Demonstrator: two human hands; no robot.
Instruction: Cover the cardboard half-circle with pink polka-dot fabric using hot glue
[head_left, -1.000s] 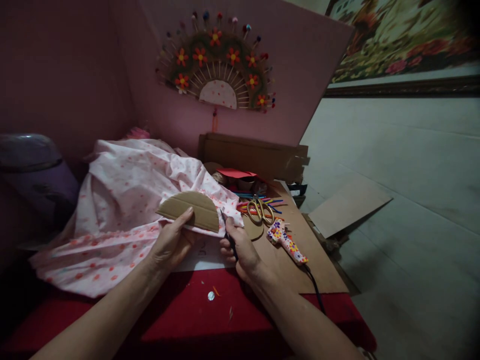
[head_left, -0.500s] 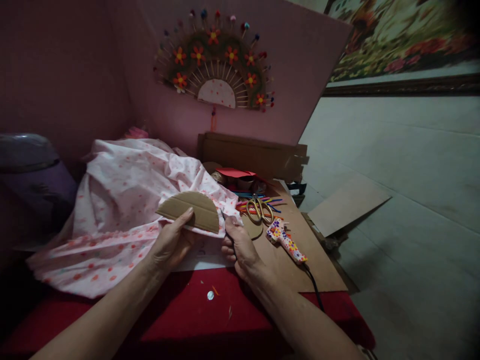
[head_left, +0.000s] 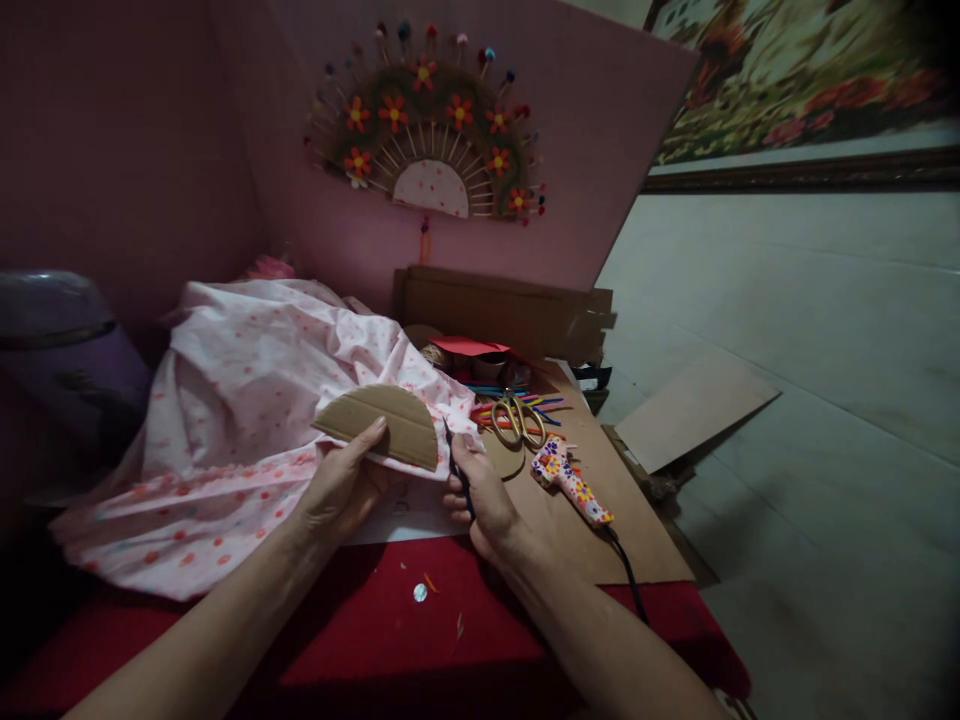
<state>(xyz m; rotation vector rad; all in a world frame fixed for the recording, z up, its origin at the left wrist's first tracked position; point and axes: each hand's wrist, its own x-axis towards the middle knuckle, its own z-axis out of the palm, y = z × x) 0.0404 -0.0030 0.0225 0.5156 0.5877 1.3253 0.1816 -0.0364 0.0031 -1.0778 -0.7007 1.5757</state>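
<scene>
Cardboard half-disc (head_left: pixel 397 428) and spotted fabric (head_left: pixel 255 350): pinched by left hand (head_left: pixel 351 482). Dark tool (head_left: pixel 463 484): clasped by right hand (head_left: pixel 484 500). Small bowl (head_left: pixel 489 368): contents indiscernible.

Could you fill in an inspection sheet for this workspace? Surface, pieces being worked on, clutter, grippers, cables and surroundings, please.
Surface: red cloth, partly covered by a cardboard sheet.
Work pieces: cardboard half-disc against spotted fabric.
Clutter: gold-handled scissors, coloured sticks, a glue gun; a silver disc and small scraps near the front.
Grippers: nothing seen; bare hands instead. Left hand holds the half-disc and fabric; right hand holds a dark tool, mostly hidden.
Cables: black cord from the glue gun over the front edge of the cardboard sheet; plug end not visible.
Surroundings: flowered fan behind, framed picture upper right.
</scene>
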